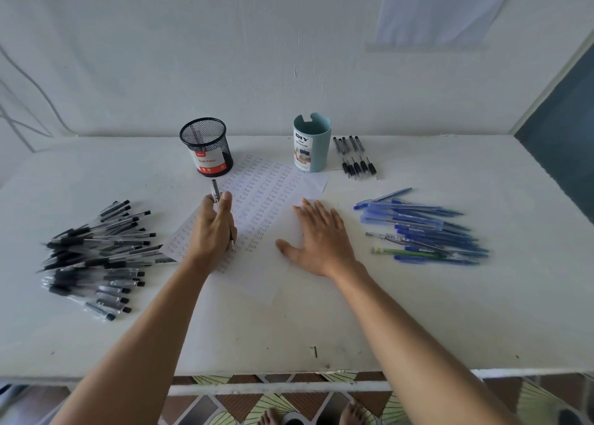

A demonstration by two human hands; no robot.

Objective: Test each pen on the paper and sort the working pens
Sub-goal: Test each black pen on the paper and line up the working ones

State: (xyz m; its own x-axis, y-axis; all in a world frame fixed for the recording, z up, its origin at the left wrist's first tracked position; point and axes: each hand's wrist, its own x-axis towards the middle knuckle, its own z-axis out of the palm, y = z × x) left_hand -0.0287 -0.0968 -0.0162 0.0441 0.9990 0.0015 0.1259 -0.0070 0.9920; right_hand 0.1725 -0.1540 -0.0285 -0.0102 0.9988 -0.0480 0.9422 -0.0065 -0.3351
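A white surface (418, 312) runs along a pale wall, with the scribbled paper (273, 199) at its middle. A heap of black pens (96, 251) lies toward the left edge and blue pens (424, 231) toward the right. At the far edge stand a mesh cup (205, 146) and a teal cup (311, 143). The right hand (321, 238) lies flat, fingers spread, pressing the sheet. The left hand (212, 235) grips a pen (216, 191), tip at the paper. The sheet is crowded, so a faint stroke could be lost among the marks and the pen missorted

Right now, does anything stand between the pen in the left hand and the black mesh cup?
Nothing visible does. The left hand holds the pen over the paper, and only paper lies between it and the mesh cup behind. The teal organizer stands off to the right of that line.
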